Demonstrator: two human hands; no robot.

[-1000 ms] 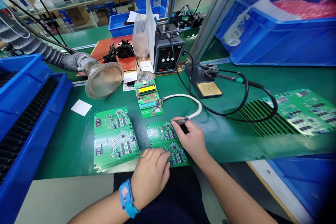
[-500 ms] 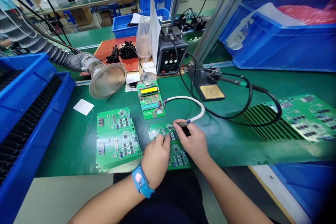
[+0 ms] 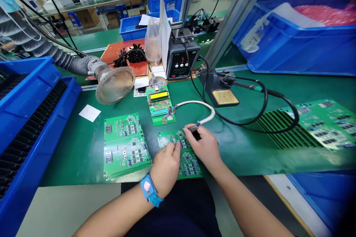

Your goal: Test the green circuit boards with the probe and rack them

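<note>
A green circuit board (image 3: 190,168) lies flat in front of me at the table's front edge. My left hand (image 3: 167,164), with a blue wrist strap, rests on it with curled fingers, thumb and forefinger at its upper part. At the board's upper edge, my right hand (image 3: 204,148) pinches a dark connector (image 3: 194,127) on the end of a white-sleeved cable (image 3: 207,107). The connector tip is partly covered by my fingers, so contact with the board is unclear. That cable runs to a small programmer board (image 3: 160,105) with a lit yellow display.
Left of my hands lies a stack of circuit boards (image 3: 126,148). A fume-extraction hood (image 3: 115,85) hangs behind it. Further back are a soldering station (image 3: 182,61) and an iron stand (image 3: 222,94) with looping black cord. Blue bins (image 3: 300,50) flank both sides. More boards (image 3: 319,126) stand at right.
My right hand has tilted the connector slightly, and the white cable's bend has shifted a little left and down. The left hand stays on the board. The whole view has shifted slightly.
</note>
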